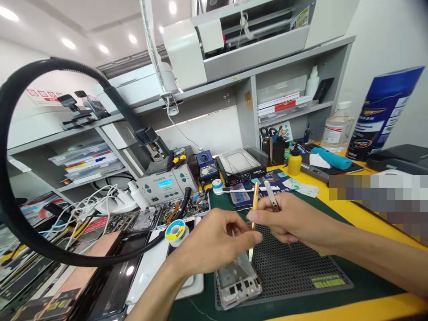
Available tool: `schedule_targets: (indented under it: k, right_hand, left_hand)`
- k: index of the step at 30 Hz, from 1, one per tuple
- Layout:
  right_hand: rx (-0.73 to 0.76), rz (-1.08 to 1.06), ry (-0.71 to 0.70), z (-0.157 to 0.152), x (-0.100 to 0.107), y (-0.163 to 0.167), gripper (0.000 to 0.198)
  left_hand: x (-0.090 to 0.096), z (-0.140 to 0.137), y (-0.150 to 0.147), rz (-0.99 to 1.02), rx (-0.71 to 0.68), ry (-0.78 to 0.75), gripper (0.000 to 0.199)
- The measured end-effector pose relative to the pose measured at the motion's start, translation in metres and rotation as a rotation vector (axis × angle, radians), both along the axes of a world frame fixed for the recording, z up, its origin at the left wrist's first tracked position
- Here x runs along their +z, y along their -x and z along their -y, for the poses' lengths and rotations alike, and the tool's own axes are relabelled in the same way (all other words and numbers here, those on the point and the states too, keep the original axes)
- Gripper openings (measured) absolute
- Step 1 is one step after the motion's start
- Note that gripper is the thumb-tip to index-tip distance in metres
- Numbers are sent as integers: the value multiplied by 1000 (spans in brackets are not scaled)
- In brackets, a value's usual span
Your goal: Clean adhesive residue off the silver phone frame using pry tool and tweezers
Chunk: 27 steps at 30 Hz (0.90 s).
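Observation:
In the head view, a slim gold-handled tool [255, 200] with a pale, pointed lower end stands nearly upright between my hands. My left hand [214, 243] is closed, its thumb and fingers pinched round the tool's lower part. Against its upper part presses the thumb of my right hand [290, 218]. Grey metal tweezers [271, 196] are tucked in the right hand, their rounded end pointing up. Under my left hand lies a phone frame [239, 287], bare metal, its far part hidden by the fingers. It rests on a black honeycomb-patterned mat [297, 263].
Left of my hands are a solder wire spool [176, 232], stacked phone parts [90, 263] and a looping black hose [20, 236]. Behind stand a soldering station [165, 183] and a black heating plate [245, 165]. A yellow bottle [294, 161] and blue spray can [383, 113] stand right.

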State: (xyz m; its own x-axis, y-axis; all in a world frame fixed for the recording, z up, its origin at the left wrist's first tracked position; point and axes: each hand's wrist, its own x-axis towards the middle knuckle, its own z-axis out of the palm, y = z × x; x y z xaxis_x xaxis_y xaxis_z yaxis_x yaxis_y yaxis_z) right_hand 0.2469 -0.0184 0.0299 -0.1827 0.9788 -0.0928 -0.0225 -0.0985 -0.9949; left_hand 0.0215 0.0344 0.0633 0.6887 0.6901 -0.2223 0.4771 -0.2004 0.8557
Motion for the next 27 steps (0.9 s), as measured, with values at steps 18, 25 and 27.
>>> schedule_targets:
  k: [18,25,27]
  right_hand:
    - [-43,-123,4,-4,-3,-3,69]
    - [-54,-142,7,-5,-6,-5,53]
    - [-72,-149,5,-7,-6,-8,52]
  left_hand:
    - [-38,44,13,303,439,411,46]
    - [-44,52,15,351,485,399,63]
    - [-47,59,23,362,515,398,68]
